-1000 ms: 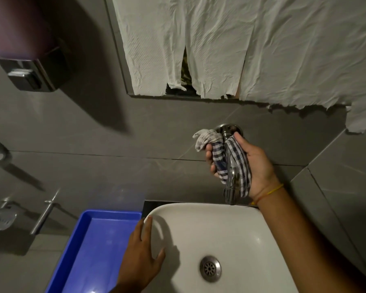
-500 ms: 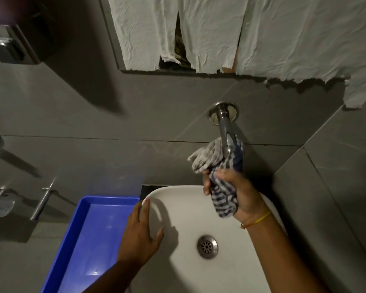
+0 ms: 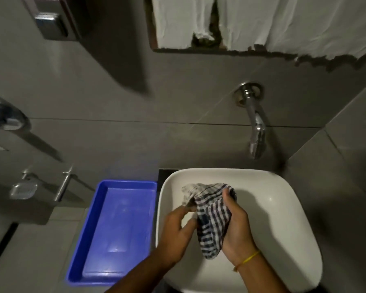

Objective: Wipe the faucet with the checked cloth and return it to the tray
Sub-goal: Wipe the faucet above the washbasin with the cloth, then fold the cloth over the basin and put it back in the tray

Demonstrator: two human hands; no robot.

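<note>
1. Currently, cloth [image 3: 211,218] sits lower centre, over the sink [image 3: 283,197].
2. Right hand [image 3: 238,227] clutches it; left hand [image 3: 178,227] pinches its edge.
3. Soft, light, likely limp: grip bunched folds.
4. Tray [image 3: 89,240]: lower left.

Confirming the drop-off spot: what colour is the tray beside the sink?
Blue. The tray sits left of the white sink, shown clearly in the head view.

Tray [image 3: 93,240] left of basin [image 3: 300,218], faucet [image 3: 255,123] behind basin
</note>
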